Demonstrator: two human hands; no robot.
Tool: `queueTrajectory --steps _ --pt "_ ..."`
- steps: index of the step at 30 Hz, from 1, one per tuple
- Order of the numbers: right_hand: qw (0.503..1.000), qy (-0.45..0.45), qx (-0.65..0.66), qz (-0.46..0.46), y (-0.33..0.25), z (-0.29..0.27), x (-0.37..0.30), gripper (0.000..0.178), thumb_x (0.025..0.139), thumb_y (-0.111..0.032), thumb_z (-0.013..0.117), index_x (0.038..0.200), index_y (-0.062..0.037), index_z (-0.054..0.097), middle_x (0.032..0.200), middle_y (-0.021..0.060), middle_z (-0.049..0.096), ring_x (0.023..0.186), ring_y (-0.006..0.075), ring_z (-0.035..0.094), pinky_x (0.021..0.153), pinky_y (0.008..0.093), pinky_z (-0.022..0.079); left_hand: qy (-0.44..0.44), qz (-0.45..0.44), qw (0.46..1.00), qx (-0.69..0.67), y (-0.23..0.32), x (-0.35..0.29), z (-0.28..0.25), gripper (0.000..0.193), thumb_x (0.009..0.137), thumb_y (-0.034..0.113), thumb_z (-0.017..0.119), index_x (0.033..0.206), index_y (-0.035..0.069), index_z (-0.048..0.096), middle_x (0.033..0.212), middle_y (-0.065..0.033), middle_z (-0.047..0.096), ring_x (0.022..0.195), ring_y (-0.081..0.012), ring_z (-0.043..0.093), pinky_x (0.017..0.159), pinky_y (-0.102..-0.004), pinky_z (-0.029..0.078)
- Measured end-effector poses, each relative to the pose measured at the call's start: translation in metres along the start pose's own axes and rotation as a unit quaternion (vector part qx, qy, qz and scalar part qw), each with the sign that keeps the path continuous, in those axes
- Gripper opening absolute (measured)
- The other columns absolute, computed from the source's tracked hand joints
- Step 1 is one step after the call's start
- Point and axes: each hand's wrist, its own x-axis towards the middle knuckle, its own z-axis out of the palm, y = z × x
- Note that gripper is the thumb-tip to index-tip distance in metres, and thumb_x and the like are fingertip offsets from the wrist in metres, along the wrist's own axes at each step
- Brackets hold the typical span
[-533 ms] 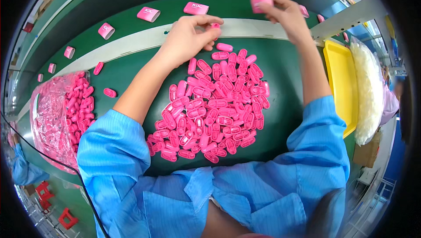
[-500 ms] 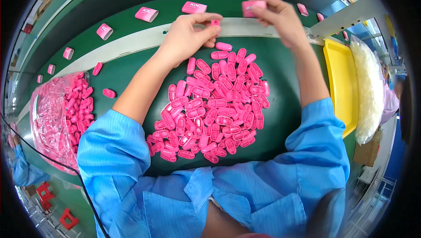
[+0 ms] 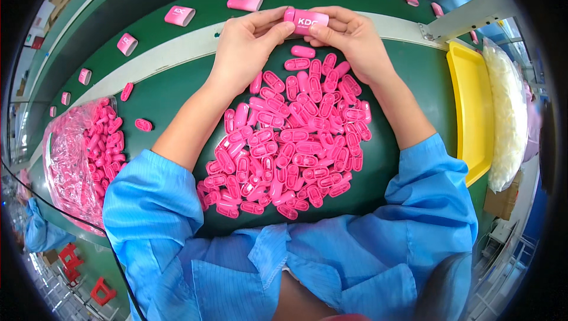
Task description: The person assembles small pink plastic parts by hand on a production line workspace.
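Above the pile, my left hand [image 3: 241,46] pinches a small pink oval cap [image 3: 289,15] between thumb and fingers. The cap sits against the left end of a pink printed casing [image 3: 310,22], a short flattened tube. My right hand [image 3: 358,44] grips the casing's right side, thumb in front and fingers behind. Whether the cap is inside the casing's end or only touching it, I cannot tell. Below my hands a heap of pink oval caps [image 3: 297,134] covers the middle of the green work surface, some hollow side up, others smooth side up.
Beyond the pale rail [image 3: 154,58] runs a green belt [image 3: 207,2] carrying several pink casings [image 3: 180,16]. At left lies a clear plastic bag [image 3: 66,167] of pink caps; two loose caps [image 3: 143,125] lie near it. A yellow tray [image 3: 473,114] and a bulging whitish bag [image 3: 506,120] are at right.
My right hand has brought the casing left and down to meet the cap in my left hand. Casings left of my hands on the belt have shifted left.
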Motion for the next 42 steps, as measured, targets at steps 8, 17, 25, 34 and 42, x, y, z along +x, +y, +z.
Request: queueTrajectory --steps 8,17,25,34,42 --pt "0.995 0.026 -0.075 -0.059 -0.001 0.007 -0.005 0.03 0.079 -0.003 0.061 0.106 0.0066 0.053 0.097 0.012 0.061 0.086 0.0139 0.06 0.077 0.0244 0.049 -0.004 0.043 0.999 0.013 -0.004 -0.003 -0.002 0.032 0.081 0.012 0.06 0.106 -0.007 0.056 0.085 -0.0151 0.066 0.073 -0.0133 0.063 0.066 -0.0234 0.049" --pt "0.962 0.094 -0.193 -0.169 -0.003 0.033 -0.014 0.025 0.079 -0.002 0.061 0.102 0.0065 0.055 0.092 0.0143 0.063 0.082 0.0158 0.063 0.073 0.0246 0.052 0.089 0.21 0.922 0.313 0.008 -0.023 0.019 0.023 0.08 0.004 0.053 0.099 -0.009 0.054 0.068 -0.0239 0.058 0.061 -0.0353 0.059 0.052 -0.0413 0.047" --pt "0.972 0.123 -0.182 -0.079 -0.002 -0.009 0.014 0.034 0.08 -0.016 0.062 0.105 0.0064 0.055 0.093 0.0155 0.063 0.079 0.0165 0.063 0.064 0.0252 0.052 0.009 0.118 0.97 0.213 -0.007 0.05 -0.003 0.03 0.078 0.023 0.057 0.096 -0.002 0.061 0.074 -0.0167 0.063 0.072 -0.0315 0.062 0.07 -0.0338 0.049" --pt "0.711 0.304 -0.616 -0.15 -0.001 -0.132 0.05 0.027 0.08 -0.024 0.056 0.098 -0.004 0.061 0.086 0.0147 0.064 0.077 0.025 0.061 0.072 0.0323 0.047 0.05 0.253 0.861 0.438 -0.006 0.065 -0.018 0.027 0.074 0.018 0.057 0.095 0.003 0.064 0.09 -0.0177 0.061 0.084 -0.033 0.059 0.079 -0.0382 0.045" --pt "0.634 0.246 -0.733 -0.021 -0.017 -0.154 0.072 0.038 0.074 -0.026 0.06 0.107 -0.0059 0.058 0.093 0.0183 0.062 0.084 0.0357 0.059 0.079 0.0402 0.046 -0.183 0.217 0.834 0.473 0.024 0.001 0.018 0.018 0.073 0.009 0.059 0.088 0.002 0.064 0.087 -0.0125 0.06 0.08 -0.0296 0.059 0.073 -0.037 0.048"
